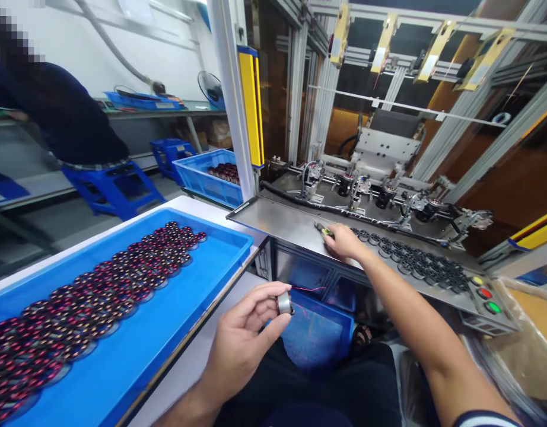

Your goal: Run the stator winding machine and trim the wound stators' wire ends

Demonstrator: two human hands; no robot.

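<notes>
Between the thumb and fingers of my left hand [244, 332] is a small round motor stator [283, 303] with a grey metal outer ring. A thin red wire [315, 289] trails from it to the right. My right hand [347, 242] reaches out over the metal shelf [277, 219] of the machine, its fingers closed around a pair of small pliers [321, 228]. The pliers' dark tips point to the far left, and part of a yellow-green handle shows under the fingers. Right of that hand, many black stator cores [416, 261] stand in rows on the shelf.
A blue tray [211, 284] at left holds many red-wound stators [104, 284]. Ahead stands the winding machine [384, 148], with red and green buttons [493, 307] at right. A blue bin [318, 326] is below. A co-worker [64, 112] sits at the far left.
</notes>
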